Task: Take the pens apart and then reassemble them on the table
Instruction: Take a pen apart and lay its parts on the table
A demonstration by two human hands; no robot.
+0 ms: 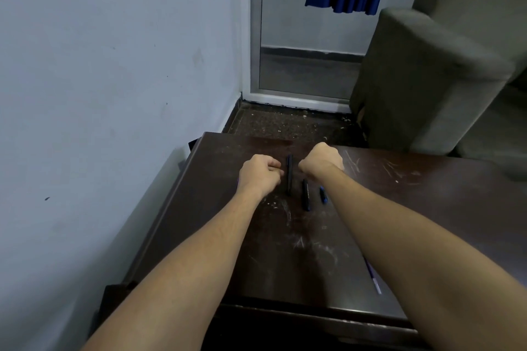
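Note:
Three dark pen pieces lie side by side on the scratched dark wooden table (427,208). The long black pen (289,175) lies lengthwise between my hands. A shorter black pen (305,195) sits to its right. A small blue-tipped piece (323,194) lies beside my right forearm. My left hand (258,175) is curled, its fingertips right at the long pen's left side. My right hand (322,162) is a closed fist just right of that pen's far end. The palms are hidden, and nothing shows inside either hand.
A thin purple-and-white stick (372,276) lies near the table's front right, partly under my right arm. A wall (114,94) runs close along the table's left edge. A grey sofa (442,80) stands beyond the far right, with a glass door (308,37) behind.

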